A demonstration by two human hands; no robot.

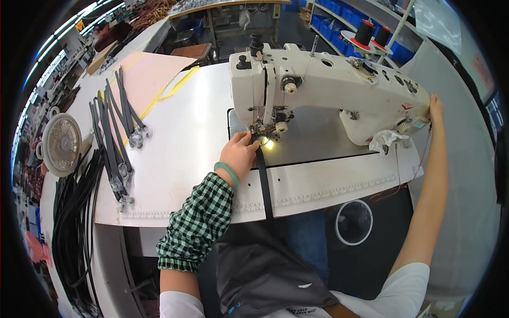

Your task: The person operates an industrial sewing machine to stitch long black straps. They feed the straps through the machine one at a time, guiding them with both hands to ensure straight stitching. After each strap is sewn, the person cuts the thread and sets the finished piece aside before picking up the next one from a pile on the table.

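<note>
The black strap (263, 180) lies on the white table (180, 159) of my sewing machine (328, 87), and it runs from the needle area straight toward me, over the front edge of the table and down to my lap. Its far end sits under the presser foot, where a small lamp makes a yellow spot of light. My left hand (239, 152) rests on the table just beside this strap, on its left side, and the fingertips pinch and press the strap close to the foot. On this wrist I wear a green bangle (227, 173), and a green checked sleeve cover (197, 225) covers the forearm.

My right hand (436, 106) is far away from the left one. It reaches to the right end of the machine and touches the place of the hand wheel; I cannot tell if the fingers are closed around it or only laid on it.

At the left of the table, more black straps with metal buckles (117, 140) lie in a group, near a pink sheet (151, 74). A small white fan (62, 144) stands at the left edge. Two black thread spools (371, 34) stand behind the machine.
</note>
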